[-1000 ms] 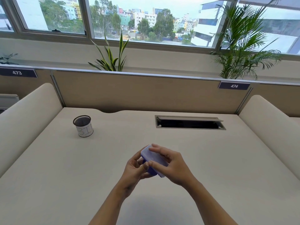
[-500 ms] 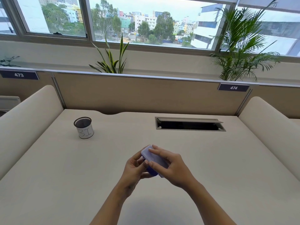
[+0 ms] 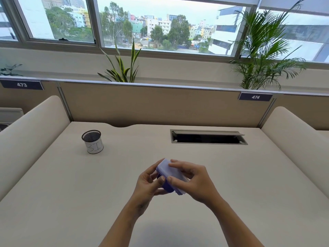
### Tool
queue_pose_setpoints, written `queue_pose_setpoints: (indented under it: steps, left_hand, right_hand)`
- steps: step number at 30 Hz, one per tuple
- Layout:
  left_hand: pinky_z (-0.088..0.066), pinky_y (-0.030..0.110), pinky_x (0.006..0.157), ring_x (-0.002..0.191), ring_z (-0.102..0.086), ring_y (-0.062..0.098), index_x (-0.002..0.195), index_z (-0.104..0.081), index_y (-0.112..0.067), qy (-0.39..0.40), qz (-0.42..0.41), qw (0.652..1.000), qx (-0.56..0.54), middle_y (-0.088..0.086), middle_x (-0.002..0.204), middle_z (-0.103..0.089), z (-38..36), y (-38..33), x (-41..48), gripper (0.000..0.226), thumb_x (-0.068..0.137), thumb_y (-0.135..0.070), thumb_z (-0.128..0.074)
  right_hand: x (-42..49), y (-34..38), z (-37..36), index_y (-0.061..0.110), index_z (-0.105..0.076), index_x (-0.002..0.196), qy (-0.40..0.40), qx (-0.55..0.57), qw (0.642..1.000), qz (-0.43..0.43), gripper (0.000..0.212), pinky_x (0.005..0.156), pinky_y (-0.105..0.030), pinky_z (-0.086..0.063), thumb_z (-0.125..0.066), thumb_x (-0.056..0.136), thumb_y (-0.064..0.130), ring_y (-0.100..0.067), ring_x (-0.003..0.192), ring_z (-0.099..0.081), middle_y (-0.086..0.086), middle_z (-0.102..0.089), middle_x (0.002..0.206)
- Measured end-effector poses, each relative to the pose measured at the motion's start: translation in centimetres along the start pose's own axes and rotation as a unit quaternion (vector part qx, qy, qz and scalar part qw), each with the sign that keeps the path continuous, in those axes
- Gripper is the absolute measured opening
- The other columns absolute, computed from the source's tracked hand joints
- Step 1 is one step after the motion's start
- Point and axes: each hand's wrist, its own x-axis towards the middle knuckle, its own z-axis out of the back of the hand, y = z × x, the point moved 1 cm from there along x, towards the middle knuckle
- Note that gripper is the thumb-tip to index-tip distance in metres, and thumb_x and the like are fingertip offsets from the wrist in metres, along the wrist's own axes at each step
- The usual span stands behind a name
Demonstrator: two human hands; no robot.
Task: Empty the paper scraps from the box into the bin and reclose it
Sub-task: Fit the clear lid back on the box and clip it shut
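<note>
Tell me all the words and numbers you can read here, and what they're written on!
"473" on the dark plate on the divider, far left.
"474" on the dark plate on the divider, right.
"BI", handwritten on the white label of the mesh bin; any further letter curves out of sight.
The purple box in the hands shows no readable text.

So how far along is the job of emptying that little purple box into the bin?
Nothing looks done yet. In hand: the left hand and right hand hold the purple box above the desk, lid apparently on, fingers at its edges. Whether scraps are inside cannot be seen. Left to do: open it, tip it into the mesh bin standing apart at far left, then reclose it.
</note>
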Motion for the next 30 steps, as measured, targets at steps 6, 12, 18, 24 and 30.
queue_pose_setpoints:
  steps: [6,12,18,24,30]
  left_hand:
    - [-0.06,0.047,0.078,0.11,-0.067,0.035,0.133,-0.058,-0.034,0.0,-0.008,1.0,0.005,0.005,0.126,-0.068,0.0,-0.4,0.0,0.072,0.066,-0.047,-0.083]
    - [-0.06,0.051,0.08,0.108,-0.068,0.036,0.135,-0.056,-0.028,-0.014,-0.003,1.0,0.009,0.008,0.125,-0.068,0.1,-0.7,-0.2,0.073,0.068,-0.042,-0.081]
    - [-0.06,0.043,0.076,0.106,-0.069,0.035,0.133,-0.058,-0.028,-0.009,-0.001,1.0,0.003,0.007,0.125,-0.069,0.4,-0.7,-0.3,0.068,0.07,-0.041,-0.082]
    - [-0.059,0.053,0.083,0.106,-0.069,0.035,0.134,-0.057,-0.027,-0.04,-0.008,0.999,0.006,0.009,0.126,-0.068,0.1,-1.0,0.0,0.066,0.071,-0.037,-0.077]
    - [-0.061,0.049,0.078,0.104,-0.069,0.036,0.131,-0.06,-0.031,-0.057,-0.013,0.998,-0.015,0.007,0.126,-0.068,-0.1,-1.0,0.2,0.06,0.072,-0.03,-0.075]
  right_hand:
    - [0.0,0.3,-0.1,0.023,-0.069,0.118,0.006,-0.012,1.0,0.012,0.053,0.089,-0.024,-0.056,-0.077,0.073,0.049,-0.003,0.117,-0.06,0.008,-0.064,0.129]
    - [0.1,0.3,-0.8,0.025,-0.066,0.122,0.012,-0.01,1.0,0.02,0.055,0.091,-0.022,-0.054,-0.073,0.075,0.053,-0.004,0.122,-0.056,0.009,-0.059,0.135]
    - [0.3,0.1,-1.1,0.027,-0.063,0.127,0.04,-0.022,0.999,0.016,0.052,0.097,-0.019,-0.05,-0.069,0.08,0.047,0.003,0.127,-0.05,0.012,-0.055,0.139]
    - [0.5,-0.1,-1.0,0.029,-0.056,0.134,0.064,-0.058,0.996,0.017,0.056,0.097,-0.012,-0.045,-0.06,0.083,0.053,0.023,0.119,-0.041,0.019,-0.046,0.141]
    - [0.3,-0.7,-0.8,0.031,-0.057,0.133,0.054,-0.079,0.995,0.017,0.051,0.099,-0.017,-0.048,-0.066,0.085,0.044,0.009,0.125,-0.045,0.017,-0.049,0.141]
